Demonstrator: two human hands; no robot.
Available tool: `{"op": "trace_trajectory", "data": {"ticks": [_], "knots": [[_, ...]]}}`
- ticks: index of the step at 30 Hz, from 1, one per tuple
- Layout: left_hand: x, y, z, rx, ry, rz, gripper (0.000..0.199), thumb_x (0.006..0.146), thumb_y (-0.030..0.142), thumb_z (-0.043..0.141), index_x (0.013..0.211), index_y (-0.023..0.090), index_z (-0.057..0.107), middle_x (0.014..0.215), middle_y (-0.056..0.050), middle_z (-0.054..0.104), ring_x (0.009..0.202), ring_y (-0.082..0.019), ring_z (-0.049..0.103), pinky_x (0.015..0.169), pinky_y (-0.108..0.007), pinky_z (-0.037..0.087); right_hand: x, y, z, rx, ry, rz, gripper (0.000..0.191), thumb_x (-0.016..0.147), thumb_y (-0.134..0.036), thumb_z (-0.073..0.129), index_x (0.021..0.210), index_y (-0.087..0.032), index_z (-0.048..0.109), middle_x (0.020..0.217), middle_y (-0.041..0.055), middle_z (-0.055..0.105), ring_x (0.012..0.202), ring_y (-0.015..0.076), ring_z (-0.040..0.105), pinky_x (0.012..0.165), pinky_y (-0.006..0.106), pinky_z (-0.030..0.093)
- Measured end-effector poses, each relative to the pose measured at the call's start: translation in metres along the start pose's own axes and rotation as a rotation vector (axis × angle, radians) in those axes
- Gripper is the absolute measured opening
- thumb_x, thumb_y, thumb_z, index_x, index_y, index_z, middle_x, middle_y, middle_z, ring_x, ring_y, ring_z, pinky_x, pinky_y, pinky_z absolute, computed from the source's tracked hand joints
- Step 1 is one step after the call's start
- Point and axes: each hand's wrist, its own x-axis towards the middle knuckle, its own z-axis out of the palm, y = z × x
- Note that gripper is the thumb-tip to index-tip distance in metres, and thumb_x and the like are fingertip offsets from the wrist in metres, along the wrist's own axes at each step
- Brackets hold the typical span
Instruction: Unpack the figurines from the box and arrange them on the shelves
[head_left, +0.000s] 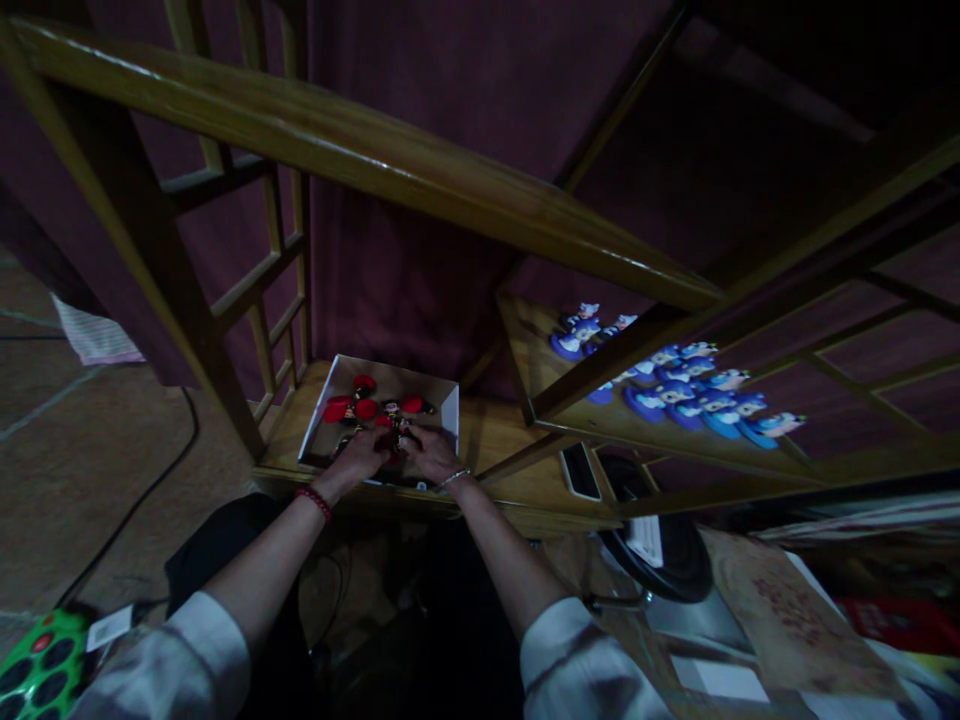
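Both hands reach down into a shallow white box point(321, 412) on the low wooden shelf. Inside lie several small figurines with red bases point(365, 384) and dark bodies. My left hand point(362, 455), a red bead bracelet at its wrist, has its fingers closed at a dark figurine point(395, 432) near the box's front. From the other side my right hand point(430, 453), with a pale bracelet, closes on the same figurine. The fingertips are partly hidden among the figurines, and the dim light blurs finer detail.
A wooden beam point(360, 150) crosses above the box, with a lattice panel point(262, 280) at left. Several blue-and-white figurines point(671, 392) stand on the raised shelf at right. A dark phone-like object point(580, 471) lies on the lower shelf. A round black stool seat point(675, 565) stands lower right.
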Motion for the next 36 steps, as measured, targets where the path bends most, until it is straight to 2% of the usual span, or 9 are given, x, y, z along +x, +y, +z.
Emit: {"op": "trace_trajectory", "data": {"ticks": [5, 9, 16, 20, 23, 27, 32, 36], "knots": [[-0.003, 0.006, -0.003, -0.011, -0.008, 0.007, 0.037, 0.068, 0.006, 0.047, 0.102, 0.014, 0.060, 0.099, -0.005, 0.067, 0.092, -0.016, 0.060, 0.084, -0.026, 0.045, -0.002, -0.004, -0.002, -0.047, 0.022, 0.009, 0.034, 0.076, -0.025, 0.055, 0.110, -0.022, 0.058, 0.095, 0.0031, 0.066, 0.088, 0.0183, 0.060, 0.078, 0.028, 0.044], [-0.004, 0.007, -0.004, 0.010, -0.033, 0.035, 0.035, 0.068, 0.006, 0.048, 0.099, 0.013, 0.061, 0.096, -0.004, 0.067, 0.088, -0.016, 0.061, 0.080, -0.024, 0.045, -0.002, -0.004, -0.002, -0.031, 0.002, 0.030, 0.037, 0.072, -0.024, 0.059, 0.108, -0.021, 0.059, 0.089, 0.0014, 0.067, 0.082, 0.0168, 0.060, 0.075, 0.027, 0.046], [-0.003, 0.004, -0.004, 0.044, -0.035, 0.019, 0.032, 0.068, 0.007, 0.047, 0.095, 0.014, 0.064, 0.093, -0.004, 0.068, 0.087, -0.017, 0.061, 0.080, -0.026, 0.044, 0.001, 0.005, 0.003, 0.072, 0.005, 0.012, 0.035, 0.070, -0.026, 0.060, 0.104, -0.020, 0.062, 0.093, 0.0010, 0.067, 0.088, 0.0174, 0.060, 0.080, 0.029, 0.045], [-0.001, 0.001, -0.003, -0.112, 0.030, 0.004, 0.038, 0.064, 0.007, 0.052, 0.100, 0.015, 0.062, 0.096, -0.005, 0.068, 0.090, -0.018, 0.061, 0.082, -0.027, 0.045, 0.002, 0.008, 0.004, 0.116, 0.036, 0.017, 0.034, 0.071, -0.028, 0.059, 0.104, -0.021, 0.062, 0.095, 0.0009, 0.067, 0.088, 0.0173, 0.060, 0.082, 0.031, 0.045], [-0.003, 0.004, -0.003, -0.264, 0.050, -0.013, 0.037, 0.062, 0.008, 0.054, 0.096, 0.016, 0.064, 0.091, -0.004, 0.069, 0.089, -0.019, 0.061, 0.082, -0.029, 0.045, -0.001, 0.005, 0.000, 0.089, 0.053, 0.007, 0.035, 0.071, -0.028, 0.059, 0.105, -0.023, 0.061, 0.092, 0.0001, 0.067, 0.086, 0.0171, 0.060, 0.081, 0.031, 0.046], [-0.011, 0.008, -0.005, -0.442, 0.051, -0.022, 0.031, 0.063, 0.009, 0.054, 0.091, 0.015, 0.065, 0.092, -0.005, 0.068, 0.091, -0.020, 0.060, 0.083, -0.031, 0.044, -0.008, -0.008, -0.008, -0.007, 0.052, 0.007, 0.035, 0.075, -0.027, 0.055, 0.110, -0.024, 0.058, 0.092, 0.0015, 0.067, 0.086, 0.0169, 0.060, 0.080, 0.031, 0.046], [-0.017, 0.012, -0.004, -0.597, 0.124, -0.042, 0.026, 0.061, 0.012, 0.059, 0.086, 0.014, 0.065, 0.085, -0.005, 0.068, 0.088, -0.020, 0.059, 0.081, -0.031, 0.043, -0.016, -0.025, -0.017, -0.081, 0.077, -0.024, 0.036, 0.077, -0.021, 0.052, 0.113, -0.024, 0.055, 0.105, 0.0032, 0.062, 0.098, 0.0177, 0.056, 0.088, 0.033, 0.042], [-0.025, 0.015, -0.004, -0.715, 0.128, -0.020, 0.024, 0.059, 0.016, 0.064, 0.083, 0.015, 0.064, 0.080, -0.003, 0.067, 0.083, -0.018, 0.059, 0.078, -0.029, 0.043, -0.023, -0.036, -0.023, 0.007, 0.023, 0.011, 0.040, 0.081, -0.019, 0.045, 0.121, -0.028, 0.049, 0.102, 0.0008, 0.063, 0.084, 0.0143, 0.059, 0.081, 0.031, 0.045]]}}
